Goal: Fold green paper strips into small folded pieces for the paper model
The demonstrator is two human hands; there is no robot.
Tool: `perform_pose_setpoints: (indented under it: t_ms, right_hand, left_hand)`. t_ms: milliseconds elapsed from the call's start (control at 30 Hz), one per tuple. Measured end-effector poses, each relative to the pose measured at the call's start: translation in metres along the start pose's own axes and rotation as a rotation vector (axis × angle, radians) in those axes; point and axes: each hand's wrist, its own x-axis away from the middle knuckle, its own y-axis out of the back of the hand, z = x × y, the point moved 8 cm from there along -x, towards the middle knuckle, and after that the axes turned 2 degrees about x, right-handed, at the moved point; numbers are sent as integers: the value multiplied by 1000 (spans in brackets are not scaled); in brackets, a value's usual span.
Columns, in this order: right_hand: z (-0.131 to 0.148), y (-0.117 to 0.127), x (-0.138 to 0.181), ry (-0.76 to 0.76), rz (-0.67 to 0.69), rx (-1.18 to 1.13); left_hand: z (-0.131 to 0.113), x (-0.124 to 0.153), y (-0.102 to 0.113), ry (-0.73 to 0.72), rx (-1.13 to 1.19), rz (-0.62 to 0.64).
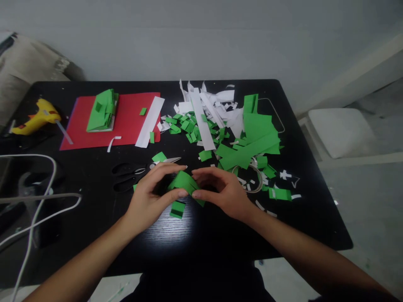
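Observation:
Between my two hands is a curved strip of green paper (183, 181), bent into an arch above the table. My left hand (154, 191) pinches its left part with thumb and fingers. At its right end, my right hand (222, 188) grips the paper, thumb in front and fingers behind. A small folded green piece (178, 209) lies on the table just below the strip. Scissors (138, 171) with black handles lie behind my left hand, their blades partly under a green scrap (159, 157).
A yellow glue gun (40, 117) and white cables (52, 167) are on the left. A red sheet (129, 113) bears a folded green paper stack (102, 111). Green cuttings (189, 126), white scraps (217, 98), green sheets (260, 130) and a tape roll (260, 180) lie behind and right.

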Motion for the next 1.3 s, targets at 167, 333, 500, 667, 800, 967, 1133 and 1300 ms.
perform_pose_setpoints:
  t_ms: [167,333,500,667,800,967,1133,1300]
  right_hand:
    - [1,0,1,3,-13,-13]
    - [5,-2,2,27,13,29]
    - [11,0,5,78,-7,145]
    - [31,0,10,308,-57,446]
    - [40,-6,17,516,-63,592]
    - [37,-9,20,641,-91,702]
    - [37,-10,20,662,-98,750]
    - [35,-7,18,582,-127,783]
  left_hand:
    - [1,1,-1,26,18,3]
    - [6,3,-3,97,84,8]
    - [8,3,-4,117,105,24]
    - [7,2,-6,59,42,56]
    - [2,2,-11,-17,1,89]
    - [0,4,-13,-67,-62,99]
    - [-2,7,-15,-130,-110,117]
    - [-2,7,-19,-147,-160,158]
